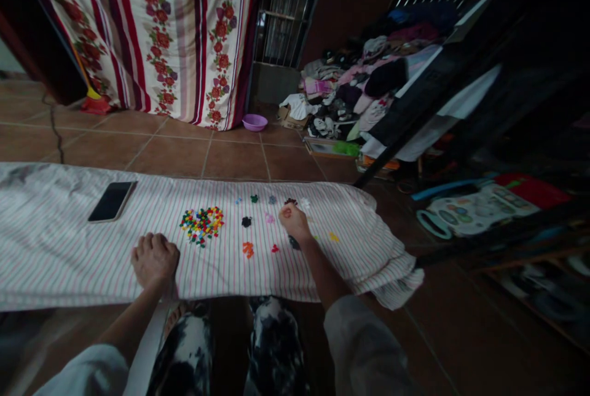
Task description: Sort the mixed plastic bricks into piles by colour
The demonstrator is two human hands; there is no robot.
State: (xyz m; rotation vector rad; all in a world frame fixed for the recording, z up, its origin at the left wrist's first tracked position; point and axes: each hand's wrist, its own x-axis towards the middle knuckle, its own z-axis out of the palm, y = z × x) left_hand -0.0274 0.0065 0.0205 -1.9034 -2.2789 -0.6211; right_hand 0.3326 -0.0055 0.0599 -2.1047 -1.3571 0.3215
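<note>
My right hand (295, 221) is over the striped cloth with its fingers pinched together, just in front of a small dark brown pile (290, 201). Whatever it pinches, if anything, is too small to make out. My left hand (155, 257) rests on the cloth, fingers curled in and nothing seen in it. Between the hands lies a mixed heap of small coloured pieces (203, 225). Sorted little piles sit around my right hand: black pieces (246, 222), orange pieces (247, 249), red pieces (275, 248), pink pieces (270, 218), dark green pieces (254, 198), white pieces (305, 203) and yellow pieces (334, 237).
A phone (111, 201) lies on the striped cloth (55, 248) at the left. Beyond are a floral curtain (175, 33), a purple basin (255, 122) and a heap of clothes (354, 85). A dark frame post (391, 153) stands at the right.
</note>
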